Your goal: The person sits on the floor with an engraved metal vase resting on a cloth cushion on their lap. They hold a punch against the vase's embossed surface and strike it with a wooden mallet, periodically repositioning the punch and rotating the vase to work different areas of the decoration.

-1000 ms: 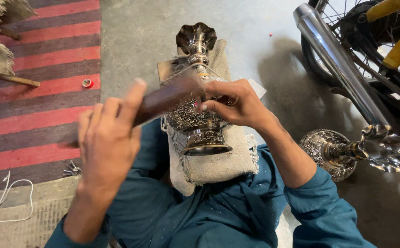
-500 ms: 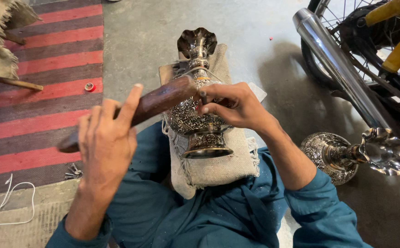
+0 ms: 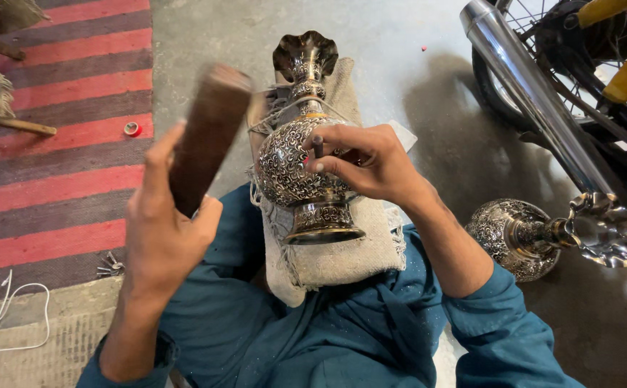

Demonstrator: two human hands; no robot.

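Note:
An engraved metal vase (image 3: 300, 154) lies on a burlap cushion (image 3: 342, 251) across my lap, its fluted mouth pointing away from me. My left hand (image 3: 164, 237) grips a brown wooden mallet block (image 3: 207, 133), raised and blurred to the left of the vase. My right hand (image 3: 360, 162) pinches a small dark metal punch (image 3: 318, 147) upright against the vase's belly. String runs around the vase's neck.
A second engraved vase (image 3: 543, 233) lies on the concrete floor at the right, beside a motorcycle's chrome exhaust pipe (image 3: 529, 93) and wheel. A red and grey striped rug (image 3: 47, 158) covers the left. A small tape roll (image 3: 132, 128) and white cord (image 3: 11, 316) lie there.
The wooden block was down across the punch on the vase; my left hand has now swung it up and to the left. My right hand has stayed on the punch.

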